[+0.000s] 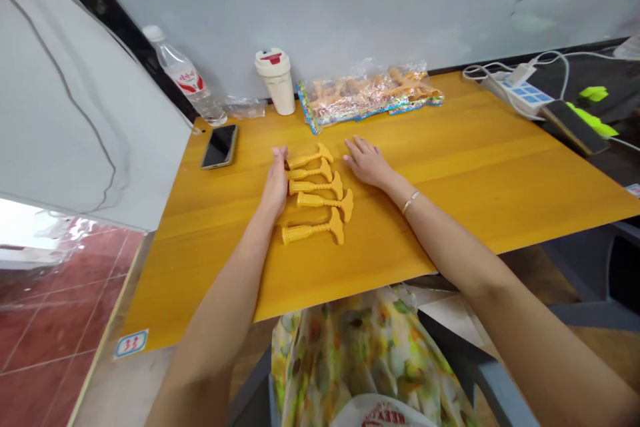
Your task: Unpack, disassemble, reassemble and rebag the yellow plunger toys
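While both hands are resting on a yellow wooden table, five orange-yellow plastic T-shaped pieces are seen laid in a loose column between them. The left hand is held on its edge with the fingers pressed together, very near the handle ends of the upper pieces; whether these are touched cannot be told. The right hand is laid flat, its fingers slightly spread, just beside the head of the top piece. Nothing is pinched by either hand. Behind them, a clear packet of similar pieces is placed beside a cup.
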Demonstrator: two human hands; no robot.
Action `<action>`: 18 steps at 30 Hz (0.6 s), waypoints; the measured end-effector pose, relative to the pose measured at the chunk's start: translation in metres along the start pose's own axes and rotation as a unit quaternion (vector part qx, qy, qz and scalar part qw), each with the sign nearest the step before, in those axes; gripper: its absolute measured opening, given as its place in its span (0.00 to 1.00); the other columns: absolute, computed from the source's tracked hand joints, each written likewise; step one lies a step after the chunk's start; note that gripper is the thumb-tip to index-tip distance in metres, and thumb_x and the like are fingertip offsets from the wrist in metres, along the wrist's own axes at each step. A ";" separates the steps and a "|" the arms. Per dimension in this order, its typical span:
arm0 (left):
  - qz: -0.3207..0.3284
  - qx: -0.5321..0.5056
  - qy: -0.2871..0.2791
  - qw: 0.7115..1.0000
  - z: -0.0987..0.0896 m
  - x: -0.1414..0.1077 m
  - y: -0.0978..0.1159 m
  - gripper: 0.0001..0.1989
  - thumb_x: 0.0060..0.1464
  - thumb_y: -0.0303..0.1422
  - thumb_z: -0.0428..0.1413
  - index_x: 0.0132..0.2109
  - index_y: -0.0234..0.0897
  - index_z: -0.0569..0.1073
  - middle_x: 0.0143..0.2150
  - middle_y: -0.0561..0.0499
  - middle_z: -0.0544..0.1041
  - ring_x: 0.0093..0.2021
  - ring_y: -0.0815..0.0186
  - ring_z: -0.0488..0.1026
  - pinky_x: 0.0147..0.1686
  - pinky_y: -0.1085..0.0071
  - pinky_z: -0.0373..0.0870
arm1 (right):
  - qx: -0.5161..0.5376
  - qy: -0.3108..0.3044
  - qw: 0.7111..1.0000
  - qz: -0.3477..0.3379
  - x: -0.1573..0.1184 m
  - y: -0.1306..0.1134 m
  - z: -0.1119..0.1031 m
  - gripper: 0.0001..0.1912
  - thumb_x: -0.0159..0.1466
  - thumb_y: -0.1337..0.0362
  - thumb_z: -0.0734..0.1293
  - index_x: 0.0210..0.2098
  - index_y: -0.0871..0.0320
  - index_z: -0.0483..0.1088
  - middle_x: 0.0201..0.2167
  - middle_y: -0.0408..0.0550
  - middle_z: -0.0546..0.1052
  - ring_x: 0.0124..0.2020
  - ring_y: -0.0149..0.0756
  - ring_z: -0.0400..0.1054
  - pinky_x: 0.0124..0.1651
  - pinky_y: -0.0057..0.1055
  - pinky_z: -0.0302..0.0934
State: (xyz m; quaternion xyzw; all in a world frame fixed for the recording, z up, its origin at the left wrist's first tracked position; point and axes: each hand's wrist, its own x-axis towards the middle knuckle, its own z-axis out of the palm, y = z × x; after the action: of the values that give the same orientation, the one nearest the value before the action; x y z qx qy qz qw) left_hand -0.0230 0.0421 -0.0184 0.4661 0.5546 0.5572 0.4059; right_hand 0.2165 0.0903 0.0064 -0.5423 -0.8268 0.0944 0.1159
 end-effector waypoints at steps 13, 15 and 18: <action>0.027 -0.019 0.108 0.994 -0.033 0.012 0.000 0.41 0.67 0.60 0.33 0.66 0.35 0.67 0.70 0.34 0.66 0.69 0.56 0.67 0.70 0.57 0.59 | -0.064 -0.036 0.997 0.014 0.000 0.000 0.006 0.32 0.76 0.52 0.50 0.75 0.57 0.51 0.77 0.56 0.47 0.78 0.52 0.40 0.75 0.58 0.38; 0.026 -0.041 0.127 0.991 -0.033 0.013 -0.002 0.41 0.67 0.59 0.34 0.66 0.33 0.68 0.69 0.32 0.68 0.68 0.57 0.69 0.69 0.58 0.62 | -0.062 -0.031 0.998 0.008 0.002 0.002 0.006 0.32 0.76 0.51 0.51 0.75 0.55 0.52 0.77 0.55 0.48 0.77 0.53 0.41 0.75 0.58 0.39; 0.042 -0.030 0.146 0.988 -0.030 0.005 -0.003 0.41 0.66 0.60 0.37 0.64 0.29 0.69 0.66 0.30 0.70 0.66 0.57 0.71 0.69 0.61 0.62 | -0.055 -0.023 0.998 -0.004 0.007 0.006 0.006 0.32 0.75 0.50 0.52 0.75 0.53 0.53 0.77 0.55 0.49 0.77 0.54 0.43 0.74 0.58 0.40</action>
State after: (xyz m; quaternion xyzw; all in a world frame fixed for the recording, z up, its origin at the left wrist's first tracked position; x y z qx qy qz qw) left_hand -0.0533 0.0396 -0.0196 0.3904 0.5710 0.6518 0.3109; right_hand 0.2170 0.0989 -0.0002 -0.5424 -0.8352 0.0605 0.0675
